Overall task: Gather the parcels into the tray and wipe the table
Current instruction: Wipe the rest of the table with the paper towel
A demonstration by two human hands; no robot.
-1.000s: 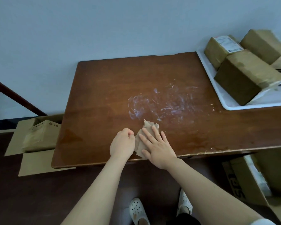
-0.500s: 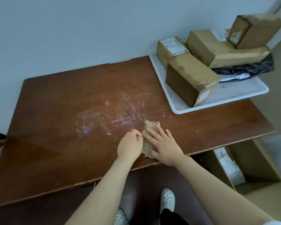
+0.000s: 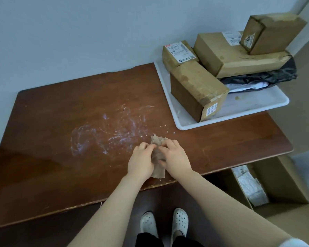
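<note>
Surface: brown wood. Both hands work near its front edge.
Smear: white streaks, to the left of and beyond the left hand. It looks thin and dried on, so it probably needs firm rubbing.
Left hand: fingers curled, pinching the left side of the wipe.
Wipe: a crumpled tan piece, paper or cloth, I cannot tell which. It is held between the two hands, with its lower end lying on the surface.
Handling: likely very light, limp and easy to tear. It is better bunched into a pad and pressed under a flat palm than dragged by a corner.
Right hand: fingers curled, gripping the wipe's right side.
Tray: white, beyond and to the right of the right hand.
Parcels: stiff cardboard boxes in the tray, two of them stacked over a black bag. The stack could tip if the tray is nudged.
</note>
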